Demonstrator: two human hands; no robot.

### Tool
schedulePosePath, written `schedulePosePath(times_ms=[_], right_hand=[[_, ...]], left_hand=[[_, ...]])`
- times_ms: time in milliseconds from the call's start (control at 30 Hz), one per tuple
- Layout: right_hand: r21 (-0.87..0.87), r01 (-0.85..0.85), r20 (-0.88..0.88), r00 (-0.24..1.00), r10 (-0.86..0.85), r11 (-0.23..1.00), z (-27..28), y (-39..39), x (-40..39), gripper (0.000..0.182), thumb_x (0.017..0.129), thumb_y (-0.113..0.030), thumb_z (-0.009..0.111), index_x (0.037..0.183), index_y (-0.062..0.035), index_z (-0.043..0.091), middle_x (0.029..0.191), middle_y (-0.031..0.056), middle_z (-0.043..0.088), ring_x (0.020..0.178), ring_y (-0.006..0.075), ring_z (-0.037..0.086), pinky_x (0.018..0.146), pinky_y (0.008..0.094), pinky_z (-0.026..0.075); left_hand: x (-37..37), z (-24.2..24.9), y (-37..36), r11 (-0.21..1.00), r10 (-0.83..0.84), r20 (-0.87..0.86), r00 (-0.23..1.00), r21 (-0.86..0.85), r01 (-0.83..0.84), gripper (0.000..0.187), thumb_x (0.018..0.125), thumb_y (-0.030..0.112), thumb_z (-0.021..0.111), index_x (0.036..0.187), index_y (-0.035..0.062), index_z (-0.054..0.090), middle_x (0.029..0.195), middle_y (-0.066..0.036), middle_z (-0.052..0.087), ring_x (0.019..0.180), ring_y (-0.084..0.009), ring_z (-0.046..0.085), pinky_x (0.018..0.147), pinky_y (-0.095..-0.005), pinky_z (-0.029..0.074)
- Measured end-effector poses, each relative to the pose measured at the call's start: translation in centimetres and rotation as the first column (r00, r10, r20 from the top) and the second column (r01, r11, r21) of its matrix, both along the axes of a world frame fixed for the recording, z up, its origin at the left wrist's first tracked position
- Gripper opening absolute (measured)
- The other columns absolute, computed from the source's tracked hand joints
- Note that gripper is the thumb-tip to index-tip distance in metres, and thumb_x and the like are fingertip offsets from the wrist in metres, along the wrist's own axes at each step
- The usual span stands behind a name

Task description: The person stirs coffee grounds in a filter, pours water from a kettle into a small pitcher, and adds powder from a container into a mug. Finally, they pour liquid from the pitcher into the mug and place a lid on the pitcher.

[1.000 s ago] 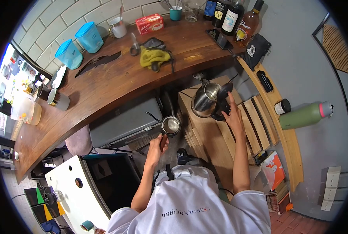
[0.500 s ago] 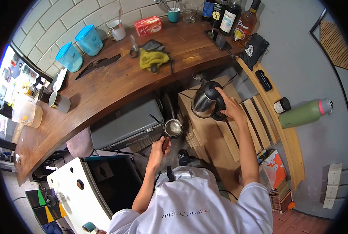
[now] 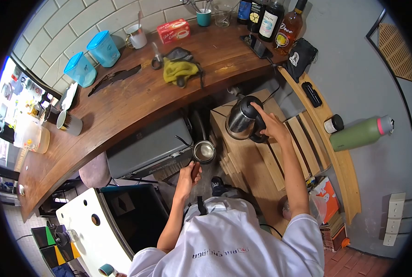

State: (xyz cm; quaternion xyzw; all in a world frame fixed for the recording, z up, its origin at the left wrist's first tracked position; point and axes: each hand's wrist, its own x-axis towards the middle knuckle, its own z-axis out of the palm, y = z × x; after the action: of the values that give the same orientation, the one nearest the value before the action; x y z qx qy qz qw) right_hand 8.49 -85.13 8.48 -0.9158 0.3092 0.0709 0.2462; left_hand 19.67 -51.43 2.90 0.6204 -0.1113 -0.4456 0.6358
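Observation:
My left hand [image 3: 188, 172] grips the dark handle of a small steel pot [image 3: 203, 151], held low in front of me over the floor. A steel electric kettle [image 3: 239, 121] with a black lid and handle stands on a low wooden crate [image 3: 252, 161]. My right hand [image 3: 271, 125] rests on the kettle's handle, one finger stretched onto the closed black lid.
A curved wooden counter [image 3: 122, 106] carries two blue tubs [image 3: 92, 55], mugs, a red box [image 3: 174, 30], a yellow cloth [image 3: 180, 70] and syrup bottles [image 3: 273, 18]. A grey case [image 3: 146, 147] lies under it. A green flask [image 3: 360, 134] and phone sit on the right shelf.
The kettle's lid, open a second ago, is now closed under my right hand. The left hand with the pot has barely shifted.

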Motion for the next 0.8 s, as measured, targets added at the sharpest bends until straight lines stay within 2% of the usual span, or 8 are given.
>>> schedulePosePath(times_ms=[267,433,500,800], right_hand=[[0.005,0.019,-0.034,0.999,-0.019,1.0,-0.5,-0.68,0.38,0.117,0.066,0.012,0.078,0.153,-0.04,0.018,0.13,0.0189,0.056,0.123,0.0375,0.053,0.102,0.0472,0.045],[0.012,0.012,-0.019,1.0,-0.012,1.0,-0.75,-0.89,0.38,0.118,0.065,0.012,0.079,0.152,-0.0392,0.019,0.13,0.0184,0.056,0.124,0.0374,0.053,0.103,0.0471,0.044],[0.008,0.008,-0.019,1.0,-0.008,1.0,-0.62,-0.93,0.53,0.118,0.065,0.012,0.079,0.152,-0.0391,0.019,0.13,0.0181,0.055,0.124,0.0375,0.053,0.104,0.0472,0.044],[0.02,0.022,-0.026,0.999,-0.021,1.0,-0.12,-0.98,0.68,0.115,0.064,0.008,0.082,0.151,-0.0396,0.024,0.131,0.0175,0.056,0.123,0.0373,0.054,0.103,0.0477,0.045]], left_hand=[[-0.14,-0.03,0.05,1.0,0.012,-0.011,1.0,0.004,-0.012,0.046,0.104,0.042,0.034,0.084,0.0068,0.058,0.06,0.004,0.044,0.052,-0.0051,0.037,0.047,-0.0223,0.024],[-0.28,-0.24,-0.06,1.0,0.022,-0.009,1.0,-0.02,-0.022,0.047,0.104,0.042,0.034,0.084,0.007,0.057,0.059,0.003,0.044,0.051,-0.0053,0.036,0.047,-0.0224,0.024],[-0.49,-0.16,-0.19,1.0,0.013,-0.01,1.0,0.007,-0.013,0.046,0.102,0.045,0.034,0.083,0.0089,0.055,0.061,0.007,0.037,0.054,-0.0048,0.032,0.047,-0.0234,0.019],[-0.94,-0.17,-0.23,1.0,0.024,-0.005,1.0,-0.005,-0.024,0.046,0.102,0.045,0.034,0.084,0.0094,0.056,0.061,0.007,0.038,0.053,-0.0044,0.033,0.046,-0.0229,0.019]])
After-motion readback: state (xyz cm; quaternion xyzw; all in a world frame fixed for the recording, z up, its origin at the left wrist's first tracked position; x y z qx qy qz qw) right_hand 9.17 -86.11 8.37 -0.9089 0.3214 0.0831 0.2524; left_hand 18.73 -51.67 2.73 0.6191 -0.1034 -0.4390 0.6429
